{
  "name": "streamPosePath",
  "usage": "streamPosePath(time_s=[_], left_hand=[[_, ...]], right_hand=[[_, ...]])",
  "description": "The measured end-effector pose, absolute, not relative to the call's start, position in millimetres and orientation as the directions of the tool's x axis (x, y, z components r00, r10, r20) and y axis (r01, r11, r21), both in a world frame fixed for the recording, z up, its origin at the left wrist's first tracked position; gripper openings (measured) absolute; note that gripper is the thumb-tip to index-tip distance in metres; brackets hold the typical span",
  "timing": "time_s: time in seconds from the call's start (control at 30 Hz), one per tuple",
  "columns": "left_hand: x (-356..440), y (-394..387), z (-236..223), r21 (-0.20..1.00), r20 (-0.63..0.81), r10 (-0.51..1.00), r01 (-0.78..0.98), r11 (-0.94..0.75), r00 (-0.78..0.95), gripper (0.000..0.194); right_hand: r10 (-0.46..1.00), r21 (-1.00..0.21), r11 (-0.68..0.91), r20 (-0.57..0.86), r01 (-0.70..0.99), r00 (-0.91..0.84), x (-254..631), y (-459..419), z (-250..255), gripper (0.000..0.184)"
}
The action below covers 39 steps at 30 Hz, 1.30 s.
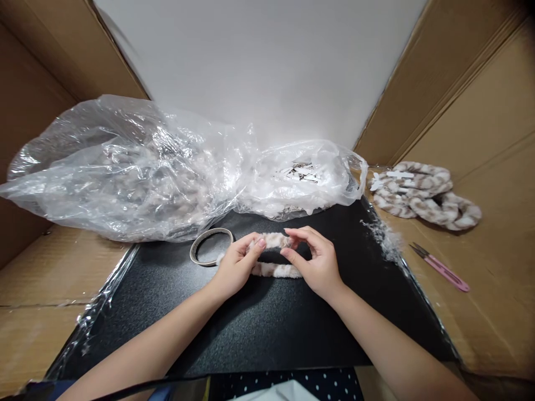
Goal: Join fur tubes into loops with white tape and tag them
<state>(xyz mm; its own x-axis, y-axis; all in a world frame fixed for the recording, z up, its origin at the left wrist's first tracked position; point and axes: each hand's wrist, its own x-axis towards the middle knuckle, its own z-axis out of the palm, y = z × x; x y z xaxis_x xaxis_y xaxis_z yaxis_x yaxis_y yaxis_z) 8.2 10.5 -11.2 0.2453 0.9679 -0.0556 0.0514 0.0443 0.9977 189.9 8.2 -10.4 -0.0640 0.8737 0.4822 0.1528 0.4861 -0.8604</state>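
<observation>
Left hand [240, 262] and right hand [316, 257] grip a mottled plush loop [276, 240] over a black tabletop [259, 328], near a beige ring [204, 263].

A smooth, pale grey-white panel [267, 72] is standing at the far side, catching soft, even light. A tall brown cardboard wall [50, 33] is flanking it on the left, and a creased brown cardboard wall [485, 122] is leaning outward on the right. Between them a black, finely speckled tabletop [271, 323] is stretching nearward, showing a dull sheen on its left.
</observation>
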Motion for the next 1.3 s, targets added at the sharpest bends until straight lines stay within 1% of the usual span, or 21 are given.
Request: streamPosePath(time_s=[0.07, 0.1, 0.23, 0.4, 0.5, 0.57, 0.63, 0.7, 0.87, 0.93, 1.03, 1.1, 1.3], left_hand=[[9, 10, -11, 0.996, -0.052, 0.968, 0.081, 0.032, 0.247, 0.035], [8, 10, -11, 0.996, -0.050, 0.968, 0.090, 0.029, 0.247, 0.035], [8, 10, -12, 0.996, -0.062, 0.967, 0.081, 0.043, 0.248, 0.034], [8, 11, -12, 0.996, -0.082, 0.963, 0.005, 0.083, 0.258, 0.036], [8, 11, -12, 0.995, -0.092, 0.963, -0.011, 0.098, 0.253, 0.037], [8, 12, -12, 0.995, -0.098, 0.964, -0.010, 0.104, 0.247, 0.037], [7, 12, -13, 0.995, -0.097, 0.965, -0.003, 0.101, 0.243, 0.037], [7, 12, -13, 0.996, -0.086, 0.966, 0.013, 0.086, 0.245, 0.037], [7, 11, -12, 0.992, -0.067, 0.963, 0.124, 0.036, 0.260, 0.035], [7, 10, -11, 0.988, -0.072, 0.963, 0.149, 0.034, 0.259, 0.036], [7, 9, -10, 0.989, -0.082, 0.963, 0.141, 0.047, 0.255, 0.036], [8, 10, -10, 0.991, -0.088, 0.965, 0.122, 0.059, 0.247, 0.036], [8, 11, -10, 0.993, -0.116, 0.968, 0.013, 0.116, 0.223, 0.038]], right_hand=[[0.869, -0.854, 0.493, 0.491, 0.164, -0.059, 189, 8, -9, 0.012], [0.872, -0.858, 0.488, 0.486, 0.161, -0.051, 188, 8, -8, 0.009], [0.909, -0.904, 0.413, 0.416, 0.113, 0.005, 190, 12, -10, 0.009], [0.956, -0.958, 0.285, 0.286, 0.025, 0.070, 195, 18, -13, 0.007], [0.972, -0.975, 0.218, 0.213, -0.050, 0.095, 196, 21, -13, 0.007], [0.977, -0.978, 0.197, 0.190, -0.069, 0.095, 196, 22, -13, 0.008], [0.976, -0.977, 0.206, 0.202, -0.048, 0.077, 196, 22, -14, 0.008], [0.968, -0.969, 0.247, 0.246, -0.011, 0.050, 195, 20, -14, 0.007], [0.933, -0.931, 0.361, 0.361, 0.056, -0.008, 192, 16, -12, 0.007], [0.925, -0.921, 0.381, 0.380, 0.085, -0.021, 192, 15, -11, 0.002], [0.927, -0.920, 0.374, 0.374, 0.114, -0.020, 193, 16, -11, 0.009], [0.935, -0.929, 0.352, 0.354, 0.114, -0.006, 194, 17, -11, 0.009], [0.961, -0.966, 0.260, 0.260, 0.013, 0.090, 197, 22, -14, 0.011]])
